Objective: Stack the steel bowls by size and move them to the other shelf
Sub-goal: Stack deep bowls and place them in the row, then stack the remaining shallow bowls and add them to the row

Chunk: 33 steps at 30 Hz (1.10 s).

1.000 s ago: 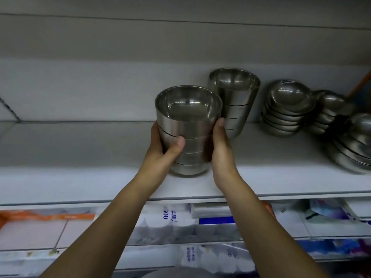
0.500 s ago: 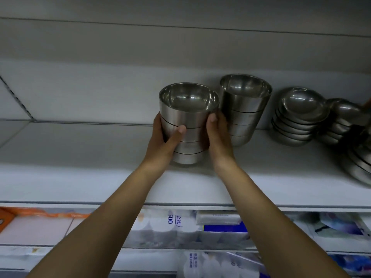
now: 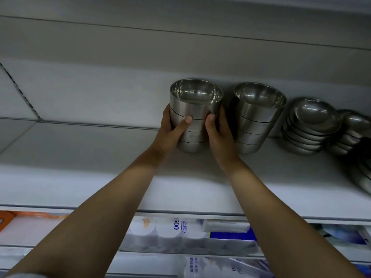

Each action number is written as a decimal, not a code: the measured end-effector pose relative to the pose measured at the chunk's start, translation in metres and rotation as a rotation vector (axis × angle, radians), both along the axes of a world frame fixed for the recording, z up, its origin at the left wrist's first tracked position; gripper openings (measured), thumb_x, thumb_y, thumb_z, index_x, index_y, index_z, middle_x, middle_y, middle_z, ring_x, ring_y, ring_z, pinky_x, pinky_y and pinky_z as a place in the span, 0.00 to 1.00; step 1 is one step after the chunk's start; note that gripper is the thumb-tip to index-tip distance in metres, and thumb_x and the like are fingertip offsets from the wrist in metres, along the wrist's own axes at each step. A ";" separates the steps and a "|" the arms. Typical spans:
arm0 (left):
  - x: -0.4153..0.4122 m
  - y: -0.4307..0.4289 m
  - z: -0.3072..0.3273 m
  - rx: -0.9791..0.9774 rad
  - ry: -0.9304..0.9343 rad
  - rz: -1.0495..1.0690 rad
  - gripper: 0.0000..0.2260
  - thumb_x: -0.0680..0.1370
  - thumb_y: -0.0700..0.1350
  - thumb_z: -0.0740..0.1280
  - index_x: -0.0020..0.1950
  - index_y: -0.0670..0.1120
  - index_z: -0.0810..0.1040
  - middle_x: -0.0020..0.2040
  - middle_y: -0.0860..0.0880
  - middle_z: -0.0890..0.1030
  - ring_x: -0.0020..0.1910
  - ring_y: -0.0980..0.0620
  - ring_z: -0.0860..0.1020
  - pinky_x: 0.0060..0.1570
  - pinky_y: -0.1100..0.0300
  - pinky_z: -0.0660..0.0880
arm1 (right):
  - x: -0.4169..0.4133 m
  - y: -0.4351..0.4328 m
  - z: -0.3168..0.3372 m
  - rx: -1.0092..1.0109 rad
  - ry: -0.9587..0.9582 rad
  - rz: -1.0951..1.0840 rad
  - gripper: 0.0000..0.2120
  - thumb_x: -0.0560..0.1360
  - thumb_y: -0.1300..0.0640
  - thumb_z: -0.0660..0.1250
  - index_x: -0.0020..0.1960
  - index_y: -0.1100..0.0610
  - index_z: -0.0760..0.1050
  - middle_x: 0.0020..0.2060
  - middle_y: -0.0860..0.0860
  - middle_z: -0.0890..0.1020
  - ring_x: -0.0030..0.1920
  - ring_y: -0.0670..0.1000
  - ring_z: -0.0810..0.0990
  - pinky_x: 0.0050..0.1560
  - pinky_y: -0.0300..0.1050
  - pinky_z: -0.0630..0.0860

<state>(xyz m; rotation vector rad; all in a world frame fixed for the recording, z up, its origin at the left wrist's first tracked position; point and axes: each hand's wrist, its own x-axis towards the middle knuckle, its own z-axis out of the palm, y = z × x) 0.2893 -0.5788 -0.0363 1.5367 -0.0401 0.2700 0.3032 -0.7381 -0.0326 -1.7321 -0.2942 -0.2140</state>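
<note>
A stack of several deep steel bowls (image 3: 192, 109) stands on the white upper shelf (image 3: 84, 169), toward its back. My left hand (image 3: 170, 135) grips its left side with the thumb across the front. My right hand (image 3: 220, 135) grips its right side, fingers hidden behind the stack. Just to the right stands a second, similar stack of deep bowls (image 3: 257, 117). Further right leans a pile of shallow steel bowls (image 3: 311, 127), with more steel bowls (image 3: 353, 133) beyond it near the right edge.
The shelf's back wall rises close behind the stacks. To the left the shelf surface is bare up to a corner seam (image 3: 38, 119). Below the shelf's front edge lie packaged tissue rolls (image 3: 176, 233) and an orange item (image 3: 8, 217).
Both hands have pushed the held stack away from the shelf's front edge toward the back, level with the second stack. The grip is unchanged.
</note>
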 end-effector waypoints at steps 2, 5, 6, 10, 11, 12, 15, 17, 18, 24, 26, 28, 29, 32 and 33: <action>0.003 0.006 0.000 0.039 0.007 -0.014 0.30 0.71 0.67 0.75 0.70 0.63 0.71 0.72 0.49 0.77 0.73 0.50 0.74 0.73 0.44 0.71 | -0.001 0.002 -0.001 0.005 0.009 -0.013 0.28 0.84 0.40 0.59 0.82 0.43 0.60 0.76 0.38 0.69 0.75 0.37 0.66 0.74 0.32 0.62; 0.005 0.012 0.000 0.059 0.004 -0.063 0.26 0.73 0.63 0.74 0.69 0.62 0.71 0.71 0.50 0.78 0.71 0.51 0.76 0.73 0.44 0.72 | -0.004 0.006 0.000 -0.015 0.030 -0.045 0.28 0.83 0.38 0.59 0.81 0.40 0.59 0.77 0.38 0.68 0.76 0.40 0.66 0.77 0.41 0.62; 0.004 0.015 0.001 0.062 0.010 -0.085 0.27 0.73 0.61 0.73 0.70 0.60 0.70 0.70 0.51 0.78 0.70 0.53 0.77 0.72 0.46 0.73 | -0.006 0.008 0.001 -0.027 0.039 -0.054 0.28 0.83 0.37 0.58 0.82 0.39 0.58 0.78 0.38 0.67 0.76 0.40 0.65 0.77 0.42 0.61; -0.002 0.036 0.007 0.276 0.063 -0.168 0.38 0.74 0.65 0.71 0.80 0.58 0.61 0.73 0.53 0.75 0.72 0.54 0.74 0.71 0.50 0.74 | -0.016 0.013 0.004 -0.083 0.061 -0.135 0.29 0.84 0.37 0.57 0.82 0.42 0.58 0.79 0.43 0.67 0.78 0.46 0.65 0.76 0.43 0.62; -0.004 0.045 0.007 0.368 0.074 -0.170 0.38 0.76 0.64 0.71 0.81 0.58 0.60 0.74 0.53 0.73 0.72 0.55 0.72 0.71 0.52 0.72 | -0.019 0.015 0.006 -0.115 0.060 -0.158 0.29 0.84 0.38 0.57 0.82 0.45 0.59 0.78 0.45 0.69 0.77 0.47 0.67 0.74 0.40 0.64; -0.005 0.055 0.006 0.478 0.080 -0.162 0.37 0.77 0.61 0.72 0.82 0.58 0.59 0.74 0.53 0.73 0.73 0.56 0.70 0.71 0.54 0.69 | -0.024 0.017 0.007 -0.148 0.064 -0.183 0.29 0.84 0.40 0.58 0.82 0.47 0.60 0.77 0.46 0.70 0.75 0.47 0.69 0.69 0.35 0.65; -0.017 0.091 0.002 0.802 0.083 -0.116 0.36 0.78 0.58 0.73 0.82 0.56 0.60 0.76 0.51 0.72 0.75 0.52 0.67 0.69 0.58 0.64 | -0.049 0.030 0.005 -0.169 0.092 -0.327 0.29 0.83 0.45 0.65 0.81 0.50 0.63 0.71 0.46 0.76 0.70 0.47 0.74 0.60 0.31 0.66; -0.026 0.117 -0.002 0.922 0.095 -0.109 0.34 0.78 0.57 0.72 0.82 0.56 0.62 0.77 0.52 0.71 0.77 0.50 0.66 0.70 0.55 0.64 | -0.073 0.044 -0.003 -0.164 0.093 -0.432 0.29 0.81 0.48 0.70 0.79 0.52 0.67 0.64 0.46 0.79 0.66 0.46 0.76 0.55 0.26 0.66; -0.031 0.129 -0.004 0.964 0.097 -0.119 0.33 0.79 0.57 0.71 0.81 0.56 0.63 0.78 0.52 0.70 0.78 0.50 0.65 0.72 0.54 0.64 | -0.084 0.053 -0.009 -0.188 0.079 -0.461 0.28 0.80 0.50 0.72 0.77 0.53 0.70 0.64 0.47 0.80 0.65 0.46 0.76 0.54 0.24 0.66; -0.070 0.180 -0.020 1.001 0.115 -0.109 0.30 0.77 0.59 0.71 0.78 0.59 0.68 0.79 0.52 0.68 0.77 0.53 0.64 0.68 0.65 0.59 | -0.130 0.109 -0.023 -0.397 0.039 -0.487 0.25 0.76 0.47 0.75 0.70 0.55 0.78 0.68 0.51 0.80 0.68 0.50 0.76 0.64 0.29 0.64; -0.084 0.197 -0.018 1.004 0.113 -0.080 0.29 0.77 0.58 0.72 0.77 0.57 0.70 0.78 0.52 0.69 0.78 0.53 0.64 0.69 0.65 0.59 | -0.140 0.125 -0.024 -0.499 0.044 -0.449 0.28 0.76 0.45 0.75 0.72 0.55 0.76 0.71 0.52 0.78 0.72 0.51 0.73 0.69 0.37 0.66; -0.104 0.215 -0.016 1.012 0.115 -0.015 0.28 0.77 0.57 0.72 0.76 0.54 0.72 0.77 0.51 0.71 0.78 0.53 0.63 0.72 0.61 0.61 | -0.150 0.141 -0.021 -0.575 0.108 -0.389 0.32 0.76 0.44 0.74 0.75 0.54 0.72 0.76 0.53 0.72 0.78 0.53 0.66 0.74 0.46 0.66; -0.115 0.224 -0.014 1.015 0.107 0.021 0.27 0.77 0.57 0.72 0.76 0.52 0.74 0.76 0.51 0.73 0.78 0.51 0.64 0.73 0.59 0.62 | -0.154 0.148 -0.020 -0.606 0.146 -0.358 0.34 0.76 0.44 0.74 0.77 0.54 0.69 0.78 0.54 0.70 0.79 0.53 0.63 0.76 0.49 0.65; -0.153 0.255 -0.012 1.022 0.079 0.102 0.30 0.73 0.60 0.68 0.73 0.48 0.77 0.72 0.48 0.78 0.74 0.46 0.70 0.70 0.54 0.68 | -0.166 0.173 -0.014 -0.686 0.189 -0.256 0.38 0.77 0.41 0.72 0.81 0.53 0.63 0.81 0.53 0.64 0.82 0.53 0.56 0.79 0.50 0.61; -0.165 0.266 -0.011 1.015 0.078 0.131 0.31 0.72 0.60 0.67 0.72 0.48 0.78 0.71 0.47 0.78 0.74 0.45 0.71 0.69 0.53 0.69 | -0.170 0.184 -0.012 -0.696 0.176 -0.216 0.38 0.77 0.41 0.71 0.81 0.52 0.62 0.81 0.52 0.63 0.82 0.53 0.55 0.79 0.49 0.59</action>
